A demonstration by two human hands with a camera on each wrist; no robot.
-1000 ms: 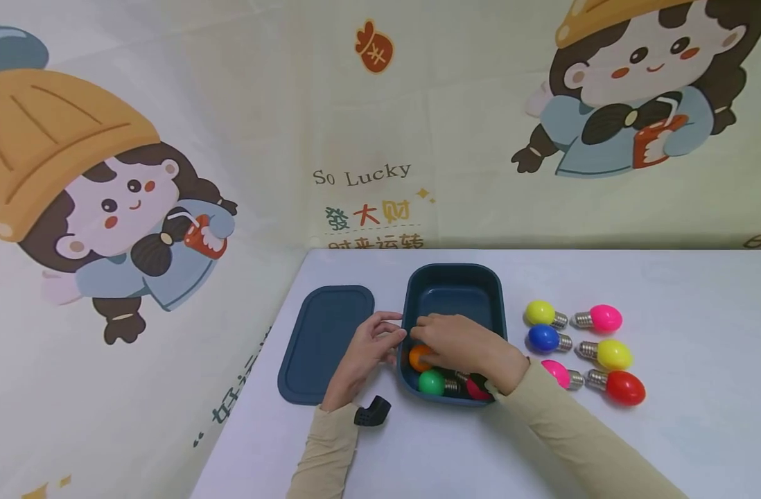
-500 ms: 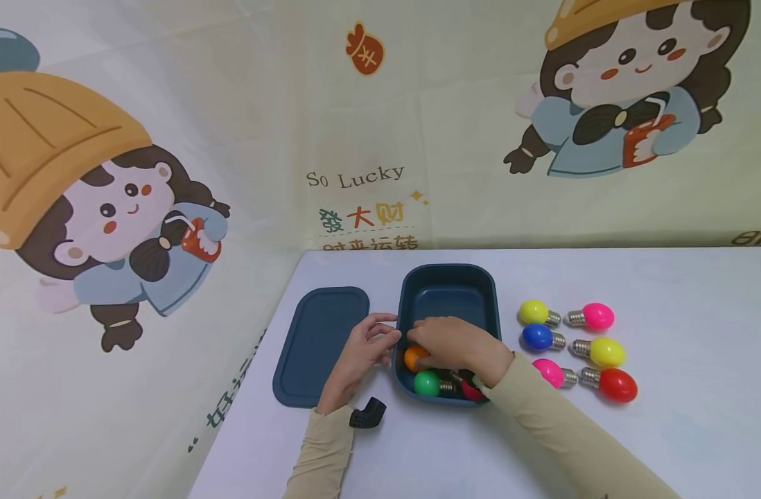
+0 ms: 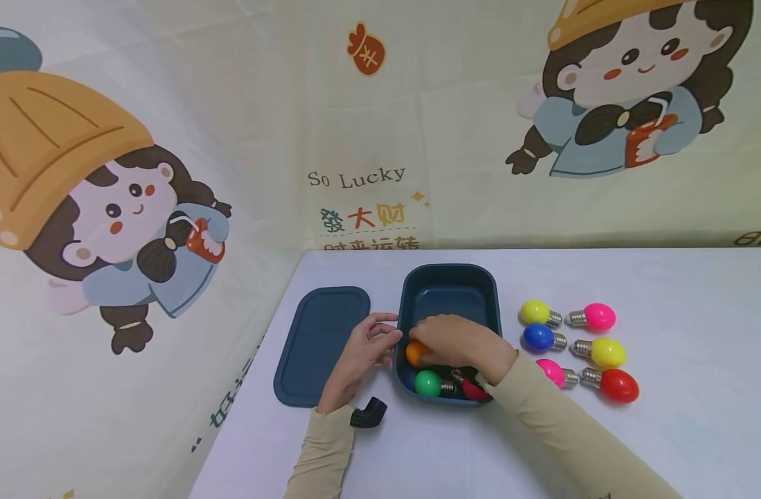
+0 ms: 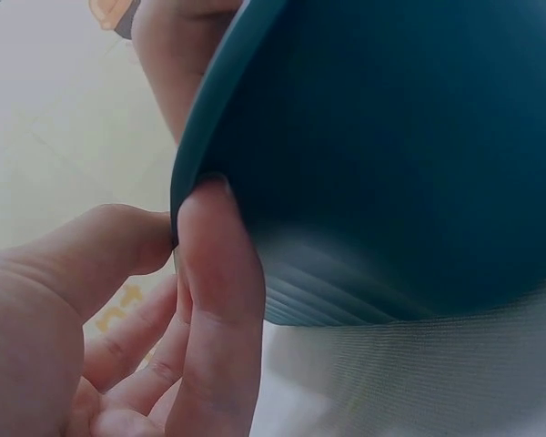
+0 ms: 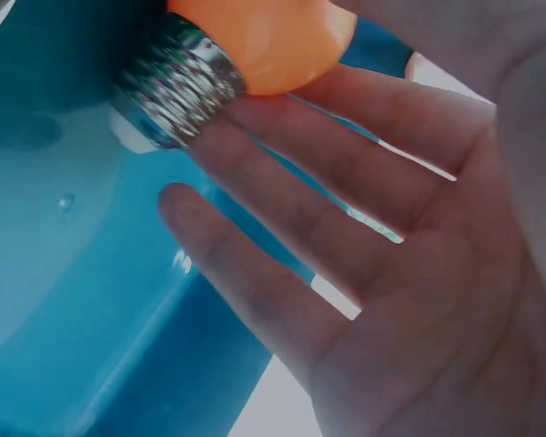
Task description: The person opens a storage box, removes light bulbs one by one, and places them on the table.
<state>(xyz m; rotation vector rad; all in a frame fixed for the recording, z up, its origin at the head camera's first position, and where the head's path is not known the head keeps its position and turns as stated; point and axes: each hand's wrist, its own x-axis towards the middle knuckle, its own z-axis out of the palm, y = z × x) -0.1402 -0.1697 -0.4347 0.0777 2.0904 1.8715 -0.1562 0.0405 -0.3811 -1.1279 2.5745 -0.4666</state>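
Note:
A dark blue rectangular box point(image 3: 450, 302) stands on the table in the head view. My left hand point(image 3: 362, 357) is at its left side; the left wrist view shows thumb and a finger pinching the box's rim. Inside the box, my right hand point(image 3: 458, 341) holds an orange light bulb point(image 3: 416, 353) between thumb and fingers. In the right wrist view that bulb's silver screw base point(image 5: 182, 82) points toward the box's inner wall. Nearer the front of the box lie a green bulb point(image 3: 427, 383) and a red-pink bulb point(image 3: 474, 390), the latter partly hidden by the right wrist.
Left of the box lies a flat dark blue lid point(image 3: 318, 346). To the right, several bulbs lie in two columns, among them a blue one point(image 3: 538, 337), a yellow one point(image 3: 608, 353) and a red one point(image 3: 619, 386). A printed cloth point(image 3: 468, 173) hangs behind the table.
The head view has shifted slightly. Both hands stay nearly where they were, the left at the box's side and the right on the orange bulb.

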